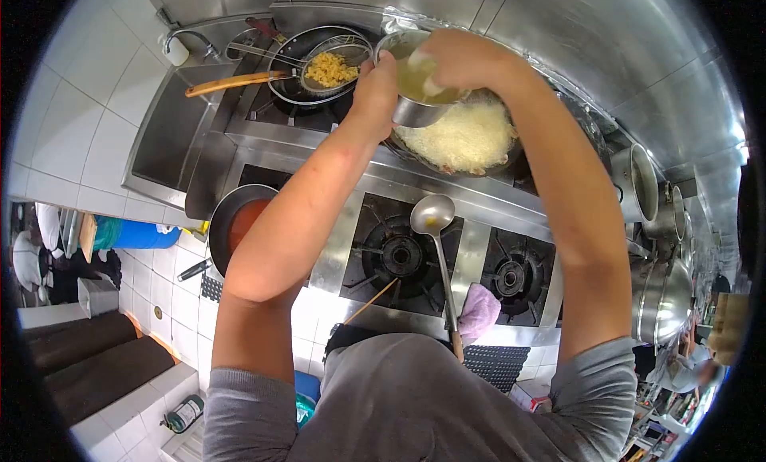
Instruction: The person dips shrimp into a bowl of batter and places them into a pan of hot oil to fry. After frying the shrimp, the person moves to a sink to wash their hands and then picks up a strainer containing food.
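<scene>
Both hands on steel bowl, far side, tipped over wok of foaming batter. Left hand clamps the wall; right hand curls over the rim, fingers inside. Bowl looks stiff, wet, likely slippery: grip rim and wall. Ladle lies near burner.

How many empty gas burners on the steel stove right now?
2: the large black burner beside the steel ladle, and the smaller black burner near the pink cloth. Others may sit hidden under pans.
</scene>
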{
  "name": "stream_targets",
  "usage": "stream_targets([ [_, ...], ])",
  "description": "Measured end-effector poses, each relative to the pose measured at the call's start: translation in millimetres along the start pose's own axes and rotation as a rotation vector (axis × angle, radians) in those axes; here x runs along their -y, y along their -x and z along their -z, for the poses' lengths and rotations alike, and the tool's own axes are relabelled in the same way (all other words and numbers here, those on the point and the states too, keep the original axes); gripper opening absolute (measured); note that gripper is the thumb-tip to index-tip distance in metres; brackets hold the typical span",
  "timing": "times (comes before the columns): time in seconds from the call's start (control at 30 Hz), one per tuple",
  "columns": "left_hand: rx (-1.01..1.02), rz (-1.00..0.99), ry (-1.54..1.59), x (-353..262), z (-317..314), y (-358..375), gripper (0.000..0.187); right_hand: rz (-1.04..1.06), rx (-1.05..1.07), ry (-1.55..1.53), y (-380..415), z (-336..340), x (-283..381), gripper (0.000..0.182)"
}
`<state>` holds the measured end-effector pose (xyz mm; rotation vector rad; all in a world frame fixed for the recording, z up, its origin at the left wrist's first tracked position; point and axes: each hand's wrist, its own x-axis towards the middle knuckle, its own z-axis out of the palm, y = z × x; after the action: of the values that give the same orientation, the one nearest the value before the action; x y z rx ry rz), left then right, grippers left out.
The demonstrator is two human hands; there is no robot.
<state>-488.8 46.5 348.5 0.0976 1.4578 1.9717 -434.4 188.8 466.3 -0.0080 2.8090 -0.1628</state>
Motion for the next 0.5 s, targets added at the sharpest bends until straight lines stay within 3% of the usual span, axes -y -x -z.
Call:
stream_targets([
  [0.03, -0.001, -0.001, 0.003, 0, 4, -7, 0.058, 0.001, 0.001, 0.003, 8, 1, -6, 0.043],
  [0.1, -0.007, 0.034, -0.031, -1, 13, -16, 0.059, 0.152, -0.435, 0.054, 24, 1, -22, 0.042],
  [0.2, -0.041, -0.039, 0.037, -11, 18, -6, 0.061, 0.053, -0.539, 0.016, 43, -8, -36, 0.039],
  [0.23, -0.045, -0.037, 0.041, -16, 19, -3, 0.061, 0.056, -0.534, 0.017, 48, -13, -38, 0.039],
  [0.3, -0.127, -0.074, 0.014, -24, 25, 0, 0.049, -0.061, -0.318, -0.065, 56, -22, -40, 0.035],
  [0.37, -0.129, -0.058, -0.008, -25, 38, -10, 0.051, 0.057, -0.430, -0.022, 50, -61, -54, 0.029],
  [0.5, -0.172, -0.047, -0.091, -36, 41, 0, 0.054, 0.009, -0.266, -0.039, 17, -108, -60, 0.028],
])
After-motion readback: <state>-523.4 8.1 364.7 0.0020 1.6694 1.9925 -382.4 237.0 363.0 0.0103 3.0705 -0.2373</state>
